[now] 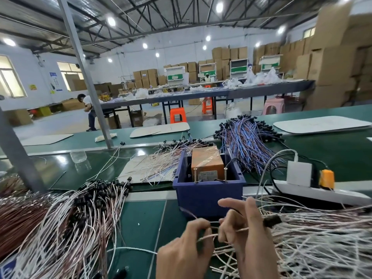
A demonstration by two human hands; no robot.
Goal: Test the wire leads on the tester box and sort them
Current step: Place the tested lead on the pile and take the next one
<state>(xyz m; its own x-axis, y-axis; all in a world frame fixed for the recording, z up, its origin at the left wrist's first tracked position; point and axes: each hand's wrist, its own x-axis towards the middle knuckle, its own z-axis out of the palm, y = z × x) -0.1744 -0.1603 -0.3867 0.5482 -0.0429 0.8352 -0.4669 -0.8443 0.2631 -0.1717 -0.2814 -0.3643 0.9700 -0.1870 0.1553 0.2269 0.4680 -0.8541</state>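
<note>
At six o'clock on the bench (141,218), one wire lead (242,229) is pinched by the left hand (185,250) and right hand (249,238), fingers curled on it. Just toward twelve o'clock stands the tester box (207,166); its free ends should be spread and touched one per screw (195,174).

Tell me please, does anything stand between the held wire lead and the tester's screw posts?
Nothing visible: the left hand and right hand pinch the wire lead before the blue bin, where the screw posts rise above its front wall.
</note>
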